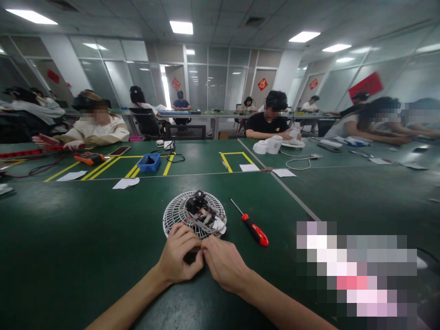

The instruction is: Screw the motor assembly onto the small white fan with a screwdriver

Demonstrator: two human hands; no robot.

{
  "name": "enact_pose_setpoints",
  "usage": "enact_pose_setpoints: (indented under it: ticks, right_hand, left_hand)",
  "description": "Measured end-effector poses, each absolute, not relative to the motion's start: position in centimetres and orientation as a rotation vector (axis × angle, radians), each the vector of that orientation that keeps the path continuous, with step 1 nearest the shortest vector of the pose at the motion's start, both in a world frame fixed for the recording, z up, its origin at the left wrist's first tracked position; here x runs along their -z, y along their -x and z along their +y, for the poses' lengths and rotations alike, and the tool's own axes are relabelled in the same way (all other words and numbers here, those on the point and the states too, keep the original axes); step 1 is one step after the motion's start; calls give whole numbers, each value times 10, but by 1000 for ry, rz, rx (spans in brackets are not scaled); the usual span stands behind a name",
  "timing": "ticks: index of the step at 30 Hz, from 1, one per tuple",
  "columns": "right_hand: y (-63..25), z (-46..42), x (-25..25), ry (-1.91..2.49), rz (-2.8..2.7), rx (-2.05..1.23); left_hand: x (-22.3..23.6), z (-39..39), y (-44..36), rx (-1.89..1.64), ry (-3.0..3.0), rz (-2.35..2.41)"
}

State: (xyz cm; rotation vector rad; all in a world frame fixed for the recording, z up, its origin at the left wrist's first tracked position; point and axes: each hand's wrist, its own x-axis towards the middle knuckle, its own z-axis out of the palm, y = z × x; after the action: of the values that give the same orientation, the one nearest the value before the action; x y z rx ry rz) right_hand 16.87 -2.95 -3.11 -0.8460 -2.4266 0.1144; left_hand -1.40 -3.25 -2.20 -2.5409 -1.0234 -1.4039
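A round white fan grille (pixel 176 211) lies on the green table, with a black motor (pixel 198 204), wires and a white plastic part (pixel 219 225) on top of it. At its near edge my left hand (pixel 180 254) is closed, thumb and fingers curled together. My right hand (pixel 223 261) meets it there, its fingers bent and pinched. What the fingertips hold, if anything, is hidden. To the right of the grille lies a screwdriver (pixel 254 229) with a red and black handle, its shaft pointing away to the left; neither hand touches it.
A blue bin (pixel 149 162), paper slips (pixel 126 183) and yellow tape outlines lie farther across the table (pixel 85 238). An orange and black meter (pixel 90 158) and a phone (pixel 120 151) are at the far left. Opposite, a person (pixel 271 119) handles white fan parts (pixel 273 144). Pixelation covers the lower right.
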Motion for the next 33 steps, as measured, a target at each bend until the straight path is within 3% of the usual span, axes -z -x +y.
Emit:
enact_pose_setpoints:
  ticks: [8, 14, 19, 22, 26, 33]
  right_hand:
    - [-174, -27, 31, 803, -2405, -112]
    - [-192, -20, 22, 669, -2225, 81]
    - [-223, -1, -1, 955, -2018, 149]
    - [-237, 11, -11, 1416, -1976, 189]
    - [-245, 20, -10, 1643, -2006, -62]
    - [-249, 23, -2, 1517, -1784, -482]
  left_hand:
    - [24, -31, 13, 1407, 2513, -1013]
    - [25, -31, 13, 1437, 2454, -1040]
    - [25, -31, 16, 1474, 2420, -1071]
    - [25, -31, 17, 1488, 2381, -1097]
    - [23, -31, 18, 1514, 2266, -1124]
    - [24, -29, 18, 1543, 2171, -1212]
